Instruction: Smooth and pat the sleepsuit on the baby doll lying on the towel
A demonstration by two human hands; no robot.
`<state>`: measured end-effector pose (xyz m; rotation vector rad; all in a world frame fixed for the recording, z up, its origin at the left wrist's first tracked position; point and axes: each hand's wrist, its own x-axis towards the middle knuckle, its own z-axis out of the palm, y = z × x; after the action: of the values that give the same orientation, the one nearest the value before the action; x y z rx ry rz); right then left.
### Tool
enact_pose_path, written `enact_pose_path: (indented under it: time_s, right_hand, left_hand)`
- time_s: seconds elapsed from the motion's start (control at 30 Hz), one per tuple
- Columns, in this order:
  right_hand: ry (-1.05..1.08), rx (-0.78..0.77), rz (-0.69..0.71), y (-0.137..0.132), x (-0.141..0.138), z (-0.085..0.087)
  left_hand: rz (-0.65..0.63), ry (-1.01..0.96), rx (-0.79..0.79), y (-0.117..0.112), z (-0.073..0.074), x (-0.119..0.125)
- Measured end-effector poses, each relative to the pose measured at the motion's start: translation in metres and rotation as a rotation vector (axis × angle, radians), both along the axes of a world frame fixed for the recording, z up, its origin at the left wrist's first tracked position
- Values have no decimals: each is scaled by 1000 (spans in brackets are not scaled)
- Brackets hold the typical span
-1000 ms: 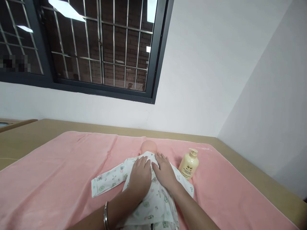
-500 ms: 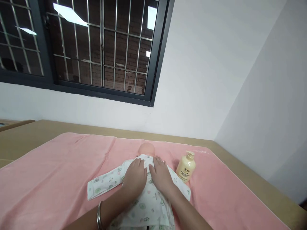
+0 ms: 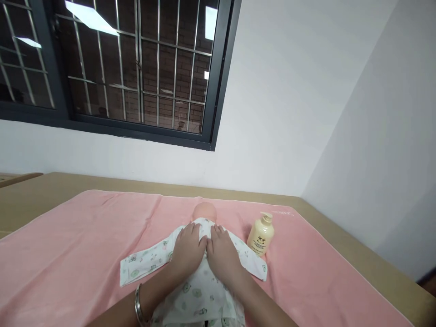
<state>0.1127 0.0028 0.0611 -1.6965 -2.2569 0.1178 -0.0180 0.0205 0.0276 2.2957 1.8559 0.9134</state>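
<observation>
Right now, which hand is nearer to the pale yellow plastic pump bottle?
The right. The right hand rests on the white printed cloth top, left of the bottle without touching it; the left hand rests on the same top, farther left.

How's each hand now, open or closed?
Left hand: open, resting on the white printed fabric top, gripping nothing.
Right hand: open, resting on the same top, gripping nothing.

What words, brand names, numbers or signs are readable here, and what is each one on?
None can be read with certainty.
Pale yellow plastic pump bottle: small dark print on its front, too small and blurred to read.
Large pink cloth: pale lettering near its far right corner, too faint to read.
</observation>
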Motion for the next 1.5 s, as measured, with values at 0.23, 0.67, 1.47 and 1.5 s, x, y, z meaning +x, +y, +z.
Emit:
enact_pose_path:
  time_s: [0.23,0.67,1.47,1.5]
  right_hand:
    - [40,31,-9,2,0,-7]
    - [144,51,-27,14,8,-17]
    - [29,-11,10,-6,0,-1]
    - [14,7,40,-10,-3,-1]
  left_hand:
    - [19,-51,-34,13,-2,-2]
    - [24,-138,60,10,-12,-1]
    - [-6,-17,-38,-6,2,-6]
    - [2,-42,-77,-1,4,-10]
